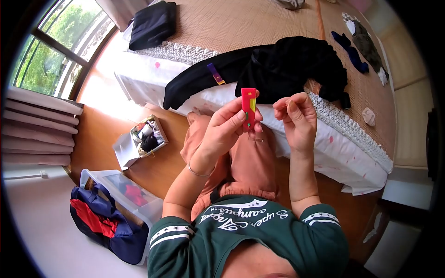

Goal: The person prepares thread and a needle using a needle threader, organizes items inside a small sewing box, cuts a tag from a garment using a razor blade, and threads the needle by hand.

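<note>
My left hand (225,126) is closed around a small flat red packet (248,110) with a yellow panel and green marks, held upright in front of my knees. Just to its right, my right hand (299,124) is raised with thumb and fingertips pinched together; whatever is between them is too small to make out. Past both hands, a black garment (292,65) lies along the edge of the bed, one long part hanging over the side. On that part rests a narrow purple packet (215,74) with a yellow end.
A woven mat (222,28) covers the bed, with a folded black cloth (153,24) and dark socks (350,52) on it. An open box of small items (155,134) stands on the wooden floor. Beside a clear plastic bin (111,178) is a blue bag (106,222).
</note>
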`<state>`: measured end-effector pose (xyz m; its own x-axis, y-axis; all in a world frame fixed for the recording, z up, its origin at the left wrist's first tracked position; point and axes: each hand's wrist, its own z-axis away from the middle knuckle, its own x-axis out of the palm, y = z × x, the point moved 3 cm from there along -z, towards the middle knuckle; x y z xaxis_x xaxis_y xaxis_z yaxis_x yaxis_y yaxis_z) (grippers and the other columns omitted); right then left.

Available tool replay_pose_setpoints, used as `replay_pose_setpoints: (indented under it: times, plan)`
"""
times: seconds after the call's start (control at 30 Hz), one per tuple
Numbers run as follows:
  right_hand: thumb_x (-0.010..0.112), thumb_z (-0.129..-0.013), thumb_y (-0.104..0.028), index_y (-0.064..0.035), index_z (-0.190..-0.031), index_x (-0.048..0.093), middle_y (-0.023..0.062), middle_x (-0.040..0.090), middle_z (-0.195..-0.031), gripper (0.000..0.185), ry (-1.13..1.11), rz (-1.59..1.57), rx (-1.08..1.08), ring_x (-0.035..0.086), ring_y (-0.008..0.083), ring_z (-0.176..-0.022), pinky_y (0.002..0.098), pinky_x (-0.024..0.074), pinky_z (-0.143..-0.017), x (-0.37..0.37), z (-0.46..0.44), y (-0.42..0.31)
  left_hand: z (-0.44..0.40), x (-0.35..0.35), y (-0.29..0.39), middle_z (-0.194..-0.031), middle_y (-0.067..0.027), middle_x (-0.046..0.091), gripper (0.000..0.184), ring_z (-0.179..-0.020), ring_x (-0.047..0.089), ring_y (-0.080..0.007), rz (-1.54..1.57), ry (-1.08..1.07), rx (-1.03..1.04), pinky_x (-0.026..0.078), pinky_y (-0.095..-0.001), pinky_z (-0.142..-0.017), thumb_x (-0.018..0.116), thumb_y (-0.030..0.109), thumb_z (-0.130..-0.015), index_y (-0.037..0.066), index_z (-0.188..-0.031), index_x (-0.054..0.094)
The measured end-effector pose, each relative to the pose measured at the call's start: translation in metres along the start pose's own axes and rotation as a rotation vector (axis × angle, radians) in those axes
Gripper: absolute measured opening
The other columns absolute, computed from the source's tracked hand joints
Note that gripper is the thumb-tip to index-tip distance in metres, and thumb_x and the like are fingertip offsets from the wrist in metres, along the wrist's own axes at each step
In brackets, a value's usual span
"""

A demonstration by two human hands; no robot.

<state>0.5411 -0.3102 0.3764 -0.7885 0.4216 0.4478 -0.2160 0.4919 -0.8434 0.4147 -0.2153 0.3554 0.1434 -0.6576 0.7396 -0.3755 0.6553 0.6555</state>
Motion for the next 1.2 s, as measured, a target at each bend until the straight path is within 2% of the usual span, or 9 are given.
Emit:
replay_pose_setpoints:
  times: [0.13,0.23,0.5,0.73,0.87,0.97,1.03,1.2]
  plan:
    - [0.053,-0.085,-0.011,-0.0033,-0.083,0.053,0.0123,0.061,-0.084,0.008,0.000,-0.010,0.004,0.054,0.0109,-0.068,0.0226,0.0442,-0.067,0.009,0.005,0.006,0.009,0.001,-0.001,-0.093,-0.0076,0.056,0.043,-0.076,0.056,-0.0150,-0.011,0.033,-0.005,0.044,-0.0242,-0.064,0.047,0.016,-0.089,0.000,-0.127,0.035]
    - [0.054,-0.085,-0.011,-0.0035,-0.083,0.054,0.0115,0.061,-0.085,0.008,0.012,-0.030,0.019,0.053,0.0106,-0.071,0.0225,0.0435,-0.069,0.013,0.007,0.009,0.013,0.002,-0.004,-0.089,-0.0040,0.056,0.040,-0.076,0.055,-0.0124,-0.139,0.064,0.004,0.044,-0.0232,-0.064,0.051,0.012,-0.086,-0.001,-0.122,0.042]
    - [0.053,-0.085,-0.012,-0.0035,-0.084,0.055,0.0108,0.061,-0.085,0.009,0.051,-0.005,0.036,0.054,0.0097,-0.072,0.0222,0.0440,-0.071,0.013,0.011,0.008,0.020,0.003,-0.012,-0.092,-0.0034,0.057,0.040,-0.077,0.055,-0.0096,-0.309,0.084,-0.007,0.044,-0.0216,-0.064,0.056,0.006,-0.083,0.000,-0.121,0.044]
    - [0.053,-0.086,-0.013,-0.0027,-0.086,0.055,0.0099,0.062,-0.084,0.011,-0.006,0.127,-0.015,0.058,0.0105,-0.072,0.0219,0.0471,-0.069,0.010,0.015,0.005,0.021,0.002,-0.016,-0.093,-0.0040,0.056,0.037,-0.076,0.055,-0.0095,-0.393,0.093,0.004,0.045,-0.0218,-0.063,0.055,0.005,-0.083,0.000,-0.119,0.045]
    - [0.052,-0.086,-0.014,-0.0024,-0.086,0.053,0.0095,0.062,-0.081,0.011,-0.017,0.159,-0.024,0.059,0.0119,-0.072,0.0219,0.0485,-0.067,0.007,0.017,0.007,0.021,0.001,-0.017,-0.092,-0.0036,0.056,0.037,-0.075,0.054,-0.0092,-0.374,0.084,0.010,0.045,-0.0215,-0.062,0.054,0.005,-0.083,0.000,-0.119,0.046]
    - [0.052,-0.086,-0.013,-0.0024,-0.086,0.053,0.0096,0.062,-0.080,0.010,0.022,0.112,0.002,0.059,0.0121,-0.071,0.0229,0.0488,-0.066,0.006,0.017,0.006,0.022,-0.002,-0.018,-0.090,-0.0067,0.056,0.037,-0.073,0.054,-0.0121,-0.316,0.123,-0.053,0.043,-0.0211,-0.060,0.052,0.006,-0.084,-0.002,-0.119,0.044]
    - [0.052,-0.086,-0.012,-0.0024,-0.086,0.053,0.0096,0.062,-0.080,0.010,0.034,0.091,0.013,0.059,0.0121,-0.070,0.0231,0.0488,-0.066,0.005,0.016,0.006,0.021,-0.005,-0.021,-0.089,-0.0059,0.055,0.038,-0.068,0.051,-0.0103,-0.225,0.104,-0.063,0.039,-0.0196,-0.055,0.051,0.009,-0.085,-0.002,-0.120,0.044]
    - [0.052,-0.086,-0.011,-0.0021,-0.086,0.053,0.0093,0.062,-0.079,0.009,0.058,0.095,0.044,0.059,0.0119,-0.068,0.0230,0.0487,-0.065,0.006,0.016,0.010,0.023,-0.010,-0.024,-0.087,-0.0027,0.055,0.038,-0.066,0.048,-0.0070,-0.097,0.111,-0.102,0.037,-0.0175,-0.054,0.052,0.011,-0.085,0.000,-0.121,0.045]
